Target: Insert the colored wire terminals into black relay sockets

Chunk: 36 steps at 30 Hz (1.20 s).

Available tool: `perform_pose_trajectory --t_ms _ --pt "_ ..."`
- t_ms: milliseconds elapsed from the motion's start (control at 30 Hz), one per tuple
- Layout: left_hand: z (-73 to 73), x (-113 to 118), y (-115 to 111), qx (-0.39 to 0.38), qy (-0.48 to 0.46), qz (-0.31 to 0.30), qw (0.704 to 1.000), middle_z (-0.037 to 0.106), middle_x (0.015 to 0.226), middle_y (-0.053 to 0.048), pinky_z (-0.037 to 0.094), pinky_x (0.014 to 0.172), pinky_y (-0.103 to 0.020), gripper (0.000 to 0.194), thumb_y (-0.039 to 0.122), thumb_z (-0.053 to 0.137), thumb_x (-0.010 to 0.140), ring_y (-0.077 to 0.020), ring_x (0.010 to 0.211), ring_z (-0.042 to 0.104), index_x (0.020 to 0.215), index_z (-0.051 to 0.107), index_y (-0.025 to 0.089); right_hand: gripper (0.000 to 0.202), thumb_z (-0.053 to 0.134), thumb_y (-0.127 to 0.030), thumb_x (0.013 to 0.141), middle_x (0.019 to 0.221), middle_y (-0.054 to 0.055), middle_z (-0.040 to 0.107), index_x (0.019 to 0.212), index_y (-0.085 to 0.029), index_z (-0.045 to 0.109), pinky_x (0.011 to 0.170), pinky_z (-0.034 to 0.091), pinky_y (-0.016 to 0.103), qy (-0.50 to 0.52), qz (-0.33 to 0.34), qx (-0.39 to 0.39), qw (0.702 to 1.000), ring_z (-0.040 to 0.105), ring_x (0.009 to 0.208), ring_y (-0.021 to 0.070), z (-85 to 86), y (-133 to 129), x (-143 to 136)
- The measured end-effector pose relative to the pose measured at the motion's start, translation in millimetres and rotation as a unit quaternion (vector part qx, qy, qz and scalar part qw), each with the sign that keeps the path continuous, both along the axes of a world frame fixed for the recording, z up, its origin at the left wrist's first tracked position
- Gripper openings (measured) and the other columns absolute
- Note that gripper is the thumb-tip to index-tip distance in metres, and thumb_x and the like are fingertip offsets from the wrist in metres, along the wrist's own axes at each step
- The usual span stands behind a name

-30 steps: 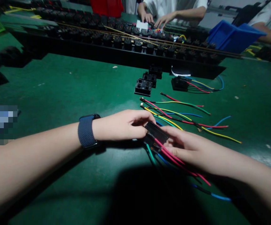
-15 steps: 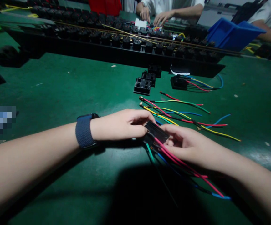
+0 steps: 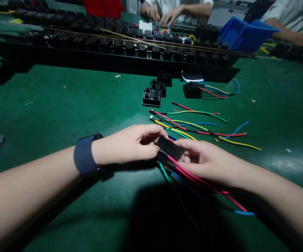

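Note:
Between my two hands is a black plastic block (image 3: 169,148), tilted, with red, blue and green wires (image 3: 190,172) running from its near side. My left hand (image 3: 133,144), with a dark watch band (image 3: 84,155) at the wrist, grips the block's left end between thumb and fingers. Closed on its right end is my right hand (image 3: 201,157), the fingertips partly hidden behind the block. Just beyond my hands, loose red, yellow, green and blue wires (image 3: 206,132) lie on the green table (image 3: 88,101).
Black sockets (image 3: 152,97) stand in a short row past the wires. A wired black block (image 3: 192,90) sits to their right. A long black rack (image 3: 88,57) crosses the table, with a blue bin (image 3: 246,35) behind it. Across, a person's hands (image 3: 164,15) work.
The view has shifted, so most of the scene sits further left. Both my hands still hold the black block, and their grip looks nearly the same.

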State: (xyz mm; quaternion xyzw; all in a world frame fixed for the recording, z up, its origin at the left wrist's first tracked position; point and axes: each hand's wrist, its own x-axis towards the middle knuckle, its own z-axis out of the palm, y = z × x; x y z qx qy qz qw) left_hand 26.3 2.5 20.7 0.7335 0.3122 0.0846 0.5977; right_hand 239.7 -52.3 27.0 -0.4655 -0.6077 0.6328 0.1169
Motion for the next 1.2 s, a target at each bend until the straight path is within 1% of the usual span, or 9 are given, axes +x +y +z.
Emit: perform_pose_trajectory --t_ms 167,367,533,633,833,900,1033,1100,1200 --pt "-0.1 -1 1 -0.007 -0.012 -0.014 1.000 0.056 0.083 0.001 0.041 0.062 -0.020 0.025 0.017 0.050 0.080 -0.0100 0.071 0.050 0.104 0.053 0.016 0.018 0.058 -0.029 0.085 0.074 -0.004 0.044 0.097 -0.016 0.055 0.057 0.033 0.021 -0.006 0.008 0.025 1.000 0.040 0.064 0.0089 -2.3 0 1" --pt "2.4 0 1 0.010 0.001 -0.018 1.000 0.058 0.084 -0.001 0.042 0.063 -0.023 0.028 0.020 0.053 0.078 -0.0125 0.072 0.052 0.106 0.054 0.014 0.021 0.059 -0.031 0.084 0.075 -0.002 0.046 0.099 -0.015 0.057 0.058 0.033 0.022 -0.016 0.010 0.021 1.000 0.040 0.064 0.0096 -1.9 1 0" --pt "-0.6 -2 2 -0.025 -0.021 -0.023 0.999 0.057 0.084 0.000 0.041 0.062 -0.021 0.026 0.017 0.053 0.080 -0.0104 0.071 0.050 0.106 0.053 0.015 0.023 0.060 -0.033 0.084 0.074 -0.002 0.047 0.099 -0.016 0.057 0.057 0.034 0.022 -0.018 0.008 0.020 1.000 0.041 0.063 0.0098 -2.6 0 2" --pt "-1.0 -3 3 -0.024 -0.028 -0.024 0.999 0.055 0.081 0.002 0.041 0.061 -0.019 0.025 0.016 0.053 0.080 -0.0090 0.069 0.048 0.105 0.053 0.016 0.023 0.060 -0.033 0.085 0.075 -0.002 0.047 0.101 -0.016 0.058 0.057 0.034 0.022 -0.012 0.012 0.023 1.000 0.042 0.064 0.0099 -4.3 -1 3" --pt "3.9 0 -1 0.014 -0.008 -0.040 0.999 0.060 0.089 -0.002 0.044 0.066 -0.022 0.026 0.023 0.055 0.082 -0.0123 0.076 0.055 0.107 0.052 0.015 0.021 0.061 -0.033 0.084 0.073 -0.004 0.045 0.097 -0.017 0.058 0.056 0.033 0.021 -0.021 0.002 0.024 0.999 0.040 0.063 0.0096 -4.7 0 2" --pt "5.2 2 -4 0.041 -0.001 -0.045 0.998 0.062 0.096 -0.003 0.045 0.070 -0.023 0.029 0.025 0.057 0.082 -0.0146 0.082 0.057 0.109 0.051 0.016 0.023 0.061 -0.033 0.083 0.072 -0.004 0.044 0.098 -0.016 0.058 0.056 0.032 0.021 -0.018 -0.003 0.015 1.000 0.039 0.063 0.0093 -4.1 0 2" --pt "5.8 3 -9 0.101 0.025 -0.026 0.994 0.062 0.108 -0.004 0.046 0.080 -0.026 0.032 0.026 0.060 0.080 -0.0185 0.096 0.058 0.109 0.051 0.019 0.024 0.062 -0.034 0.082 0.073 -0.004 0.046 0.098 -0.016 0.059 0.056 0.033 0.021 -0.018 -0.006 0.013 1.000 0.041 0.063 0.0098 -4.1 0 2" --pt "5.2 4 -10 0.119 0.036 -0.019 0.992 0.063 0.107 -0.003 0.045 0.083 -0.026 0.032 0.025 0.060 0.079 -0.0187 0.097 0.058 0.110 0.051 0.021 0.025 0.062 -0.033 0.081 0.074 -0.003 0.046 0.100 -0.017 0.060 0.057 0.034 0.022 -0.011 -0.009 0.007 1.000 0.041 0.063 0.0100 -4.5 0 1" --pt "4.2 4 -12 0.128 0.043 -0.012 0.991 0.063 0.102 -0.002 0.046 0.081 -0.026 0.032 0.025 0.060 0.078 -0.0185 0.094 0.059 0.108 0.052 0.022 0.028 0.063 -0.032 0.079 0.077 -0.002 0.049 0.103 -0.017 0.061 0.058 0.036 0.022 0.001 -0.018 -0.004 1.000 0.042 0.064 0.0104 -4.6 0 0"
